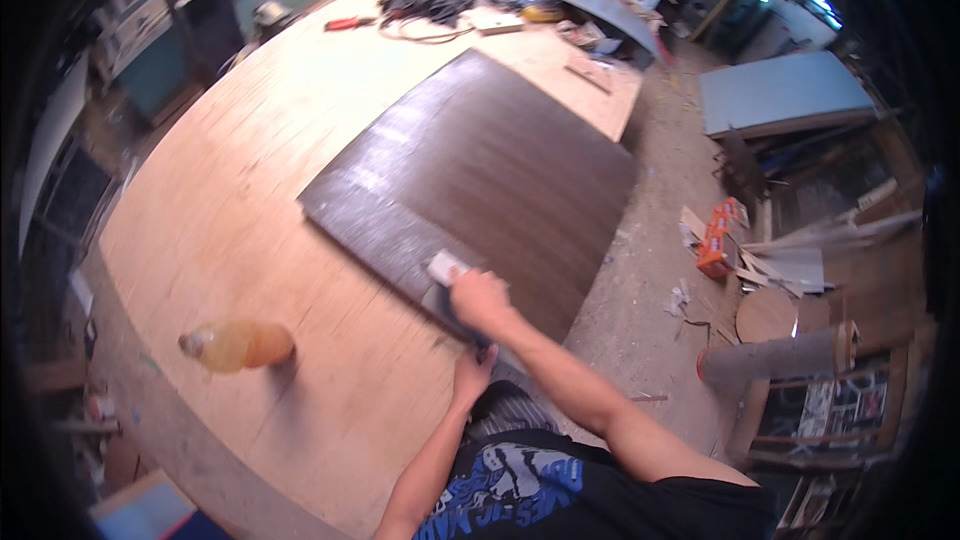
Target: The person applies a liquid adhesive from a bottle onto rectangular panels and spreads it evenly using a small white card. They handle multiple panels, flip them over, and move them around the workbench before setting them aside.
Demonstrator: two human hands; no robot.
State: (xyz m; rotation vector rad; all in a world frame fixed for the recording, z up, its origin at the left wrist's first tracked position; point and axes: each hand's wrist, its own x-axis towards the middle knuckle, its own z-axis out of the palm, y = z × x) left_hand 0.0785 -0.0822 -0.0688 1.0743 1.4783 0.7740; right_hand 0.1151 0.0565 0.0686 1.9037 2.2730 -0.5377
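A large dark brown panel lies flat on a pale wooden worktable, with a shiny patch along its left side. My right hand grips a small whitish block pressed on the panel near its lower left edge. The block's exact kind cannot be told. At the panel's near edge, close to my body, is my left hand; its fingers are partly hidden, so its hold is unclear. A plastic bottle with yellow-orange liquid stands on the table left of my hands.
Dark cords, a red-handled tool and mixed items crowd the table's far end. On the floor to the right are an orange box, wood scraps, a grey cylinder and a light blue board.
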